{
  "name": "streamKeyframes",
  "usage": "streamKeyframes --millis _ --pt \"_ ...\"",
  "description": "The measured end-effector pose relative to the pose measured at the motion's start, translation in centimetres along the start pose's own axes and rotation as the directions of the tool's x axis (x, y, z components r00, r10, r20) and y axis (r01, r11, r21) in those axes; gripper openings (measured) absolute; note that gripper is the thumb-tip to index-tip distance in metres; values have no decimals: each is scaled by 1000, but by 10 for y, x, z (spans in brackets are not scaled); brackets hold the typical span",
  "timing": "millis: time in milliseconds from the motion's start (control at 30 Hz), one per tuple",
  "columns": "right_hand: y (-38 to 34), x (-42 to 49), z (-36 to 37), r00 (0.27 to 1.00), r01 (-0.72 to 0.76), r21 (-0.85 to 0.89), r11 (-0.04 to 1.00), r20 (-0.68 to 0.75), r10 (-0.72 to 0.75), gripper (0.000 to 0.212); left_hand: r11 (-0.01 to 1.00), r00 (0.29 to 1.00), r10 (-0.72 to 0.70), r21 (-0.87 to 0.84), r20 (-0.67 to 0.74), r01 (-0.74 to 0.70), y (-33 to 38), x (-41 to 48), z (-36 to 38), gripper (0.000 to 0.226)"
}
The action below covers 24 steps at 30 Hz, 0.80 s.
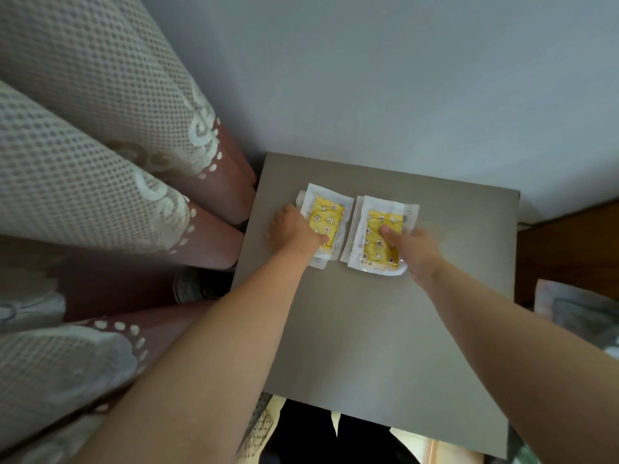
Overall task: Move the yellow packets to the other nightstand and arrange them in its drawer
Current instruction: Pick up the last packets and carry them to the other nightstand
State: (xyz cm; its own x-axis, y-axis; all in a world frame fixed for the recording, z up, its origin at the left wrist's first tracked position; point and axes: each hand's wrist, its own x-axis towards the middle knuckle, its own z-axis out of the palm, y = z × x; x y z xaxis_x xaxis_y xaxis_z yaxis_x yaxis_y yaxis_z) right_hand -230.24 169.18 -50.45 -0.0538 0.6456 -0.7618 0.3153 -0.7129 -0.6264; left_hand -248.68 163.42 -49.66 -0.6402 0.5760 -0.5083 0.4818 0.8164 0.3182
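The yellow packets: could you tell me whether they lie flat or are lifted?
Lying flat on the nightstand top, side by side; the left hand holds the left packet, the right hand the right packet.

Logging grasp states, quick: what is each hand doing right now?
Left hand: thumb on top, gripping the left packets.
Right hand: thumb on top, gripping the right packets.

head view, steeply downward, close above nightstand [385,329]
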Motion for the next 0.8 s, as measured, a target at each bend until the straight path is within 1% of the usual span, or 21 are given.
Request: streamKeyframes --millis 33,100,200,267,333,400,467,500,567,667,733,800 --pt "0 0 1 1000 -1 0 1000 -3 1 21 999 1000 -2 -35 12 3 -1 -2 0 75" --pt "-1 -2 1 1000 -12 14 1000 -10 12 15 983 999 -23 -180 42 30 -4 -7 1 64" --pt "-3 -11 -1 998 -63 64 996 12 63 16 925 994 -26 -374 108 65 -5 -17 -2 56" --pt "-4 -23 -9 989 -128 212 969 100 108 23 885 986 2 -460 167 76 -2 -28 -7 55" --pt "-8 -42 -21 968 -176 337 925 229 101 27 848 977 40 -524 211 79 1 -47 -15 51" --pt "-14 -63 -33 933 -202 368 908 355 64 27 797 957 95 -597 273 91 4 -68 -27 47" --pt "-22 -84 -44 903 -216 364 906 427 44 27 722 916 187 -682 354 115 5 -90 -41 40" --pt "-26 -95 -48 905 -205 345 916 423 44 28 679 895 233 -722 380 130 7 -102 -49 35" --pt "-33 -120 -53 925 -168 306 937 379 42 31 612 876 274 -774 398 160 9 -127 -65 30" --pt "-38 -159 -57 940 -118 261 958 341 23 33 555 886 257 -810 387 192 7 -165 -84 28" --pt "-37 -185 -57 938 -103 220 970 345 21 24 532 889 240 -818 391 216 5 -190 -94 26" --pt "-34 -211 -56 949 -83 183 980 314 21 19 526 890 216 -816 401 239 -1 -213 -102 29"
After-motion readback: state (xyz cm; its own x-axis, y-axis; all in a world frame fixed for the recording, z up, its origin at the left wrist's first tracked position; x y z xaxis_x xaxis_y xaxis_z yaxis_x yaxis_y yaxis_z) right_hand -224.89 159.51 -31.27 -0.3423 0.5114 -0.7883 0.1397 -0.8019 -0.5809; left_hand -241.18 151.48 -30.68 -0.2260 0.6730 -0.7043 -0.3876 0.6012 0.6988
